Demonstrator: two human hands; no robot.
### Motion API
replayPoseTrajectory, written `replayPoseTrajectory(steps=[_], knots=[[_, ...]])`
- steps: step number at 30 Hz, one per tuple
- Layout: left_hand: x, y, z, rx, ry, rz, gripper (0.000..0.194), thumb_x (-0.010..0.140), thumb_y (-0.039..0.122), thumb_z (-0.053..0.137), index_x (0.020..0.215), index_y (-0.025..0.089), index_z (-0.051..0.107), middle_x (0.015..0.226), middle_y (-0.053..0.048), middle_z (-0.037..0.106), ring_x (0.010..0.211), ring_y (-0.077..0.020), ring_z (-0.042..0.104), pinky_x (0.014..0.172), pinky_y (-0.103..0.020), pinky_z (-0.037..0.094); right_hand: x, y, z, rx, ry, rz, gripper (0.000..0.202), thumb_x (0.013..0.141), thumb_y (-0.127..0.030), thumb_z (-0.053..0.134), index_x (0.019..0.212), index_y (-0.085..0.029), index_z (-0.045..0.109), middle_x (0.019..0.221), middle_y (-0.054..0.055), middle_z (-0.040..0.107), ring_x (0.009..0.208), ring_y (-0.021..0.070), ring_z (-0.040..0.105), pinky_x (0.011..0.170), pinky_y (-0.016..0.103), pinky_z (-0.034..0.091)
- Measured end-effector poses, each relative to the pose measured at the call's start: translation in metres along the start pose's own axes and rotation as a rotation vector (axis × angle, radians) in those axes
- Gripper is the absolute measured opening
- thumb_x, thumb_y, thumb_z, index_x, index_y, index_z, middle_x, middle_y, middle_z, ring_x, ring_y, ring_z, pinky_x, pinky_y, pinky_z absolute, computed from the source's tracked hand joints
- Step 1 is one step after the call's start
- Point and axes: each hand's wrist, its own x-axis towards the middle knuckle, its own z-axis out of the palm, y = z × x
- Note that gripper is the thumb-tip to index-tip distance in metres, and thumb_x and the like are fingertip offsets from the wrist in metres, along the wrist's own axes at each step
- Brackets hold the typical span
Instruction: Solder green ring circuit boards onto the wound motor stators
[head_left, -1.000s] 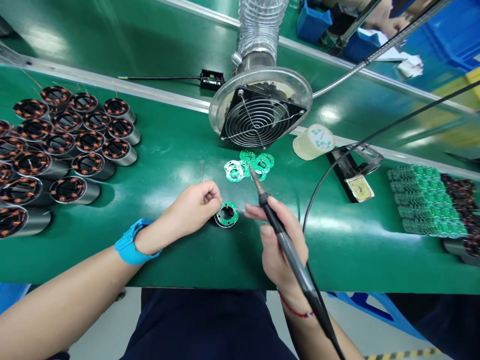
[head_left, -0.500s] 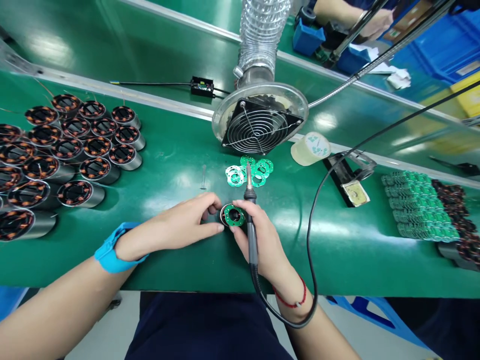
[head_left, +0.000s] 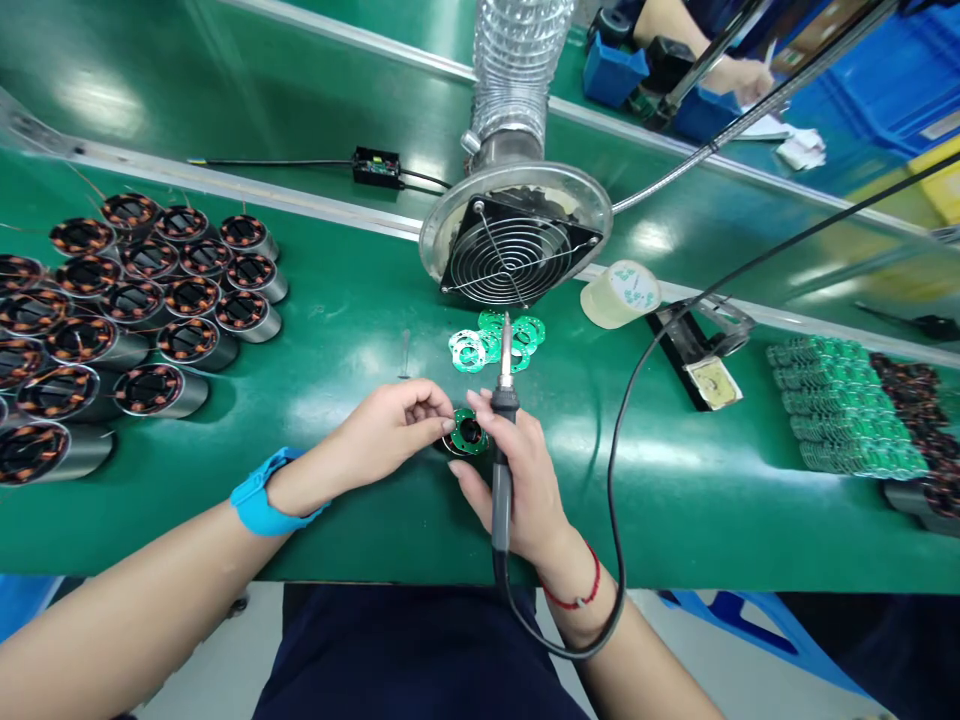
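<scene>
In the head view, the left hand has thumb and forefinger pinched together at the green ring on the bench, contents unclear; the right hand grips a soldering iron, thumb spread beside the ring.

My left wrist: one broad bright-blue wristband. My right wrist: one thin red bracelet with a small silvery bead. Also mine: bare hands, bare forearms, dark navy clothing.
</scene>
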Motion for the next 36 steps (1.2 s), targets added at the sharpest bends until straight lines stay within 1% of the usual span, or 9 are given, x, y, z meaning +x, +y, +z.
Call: replayPoseTrajectory(steps=[2, 4, 9, 13, 16, 19, 24, 28, 36], knots=[[0.002, -0.002, 0.0, -0.042, -0.019, -0.006, 0.013, 0.078, 0.03, 0.061, 0.079, 0.018, 0.061, 0.07, 0.002, 0.06, 0.066, -0.0125, 0.052, 0.061, -0.026, 0.041, 0.001, -0.003, -0.001, -0.01, -0.009, -0.076, 0.047, 0.091, -0.017, 0.055, 0.136, -0.022, 0.041, 0.125, 0.014, 0.067, 0.123, 0.0277, 0.057, 0.094, 0.046, 0.048], [0.003, -0.003, 0.0, -0.054, -0.025, -0.009, 0.012, 0.078, 0.03, 0.061, 0.079, 0.018, 0.061, 0.071, 0.002, 0.061, 0.066, -0.0126, 0.054, 0.062, -0.026, 0.042, 0.002, -0.004, -0.003, -0.042, -0.015, -0.096, 0.045, 0.091, -0.014, 0.054, 0.134, -0.022, 0.044, 0.118, 0.011, 0.071, 0.121, 0.0272, 0.057, 0.092, 0.045, 0.047], [0.002, 0.001, 0.001, 0.008, 0.018, -0.016, 0.014, 0.078, 0.031, 0.06, 0.078, 0.017, 0.061, 0.07, 0.002, 0.061, 0.066, -0.0128, 0.053, 0.062, -0.027, 0.042, 0.001, -0.005, -0.005, -0.062, 0.045, 0.013, 0.039, 0.089, -0.01, 0.055, 0.126, -0.023, 0.053, 0.095, 0.005, 0.076, 0.1, 0.0234, 0.064, 0.086, 0.04, 0.049], [0.001, 0.006, 0.005, 0.085, 0.075, 0.004, 0.014, 0.081, 0.029, 0.055, 0.077, 0.017, 0.062, 0.07, 0.002, 0.06, 0.065, -0.0125, 0.052, 0.06, -0.026, 0.04, -0.001, -0.004, -0.006, -0.01, 0.068, 0.031, 0.036, 0.088, -0.007, 0.054, 0.122, -0.022, 0.055, 0.096, 0.006, 0.077, 0.092, 0.0213, 0.067, 0.088, 0.04, 0.049], [0.0, 0.009, 0.008, 0.204, 0.127, 0.081, 0.015, 0.084, 0.026, 0.052, 0.076, 0.017, 0.062, 0.072, 0.001, 0.059, 0.066, -0.0123, 0.052, 0.06, -0.025, 0.039, -0.003, -0.003, -0.007, 0.07, 0.129, 0.09, 0.039, 0.09, -0.006, 0.053, 0.125, -0.022, 0.054, 0.094, 0.004, 0.078, 0.09, 0.0198, 0.068, 0.091, 0.04, 0.05], [-0.001, 0.01, 0.009, 0.357, 0.172, 0.158, 0.016, 0.086, 0.021, 0.051, 0.075, 0.017, 0.061, 0.071, 0.001, 0.058, 0.066, -0.0122, 0.051, 0.061, -0.025, 0.038, -0.009, -0.002, -0.008, 0.155, 0.25, 0.16, 0.039, 0.092, -0.013, 0.055, 0.129, -0.024, 0.055, 0.09, 0.003, 0.077, 0.086, 0.0197, 0.071, 0.084, 0.038, 0.054], [-0.001, 0.012, 0.009, 0.485, 0.185, 0.202, 0.015, 0.085, 0.015, 0.051, 0.074, 0.016, 0.06, 0.07, 0.001, 0.057, 0.063, -0.0112, 0.049, 0.058, -0.025, 0.036, -0.021, 0.001, -0.011, 0.297, 0.409, 0.248, 0.025, 0.096, -0.029, 0.053, 0.119, -0.025, 0.063, 0.072, 0.0, 0.069, 0.058, 0.0167, 0.066, 0.06, 0.034, 0.055], [-0.001, 0.014, 0.007, 0.495, 0.168, 0.216, 0.016, 0.086, 0.014, 0.051, 0.073, 0.016, 0.06, 0.068, 0.001, 0.056, 0.063, -0.0111, 0.049, 0.057, -0.024, 0.036, -0.025, 0.002, -0.011, 0.346, 0.412, 0.187, 0.022, 0.096, -0.034, 0.05, 0.107, -0.024, 0.066, 0.061, -0.002, 0.061, 0.047, 0.0152, 0.056, 0.051, 0.033, 0.049], [0.0, 0.014, 0.006, 0.555, 0.154, 0.248, 0.014, 0.086, 0.014, 0.052, 0.075, 0.015, 0.061, 0.069, 0.001, 0.057, 0.063, -0.0111, 0.05, 0.058, -0.024, 0.037, -0.022, 0.0, -0.012, 0.353, 0.384, 0.177, 0.018, 0.094, -0.031, 0.054, 0.103, -0.022, 0.067, 0.058, -0.003, 0.057, 0.046, 0.0142, 0.052, 0.049, 0.031, 0.043]])
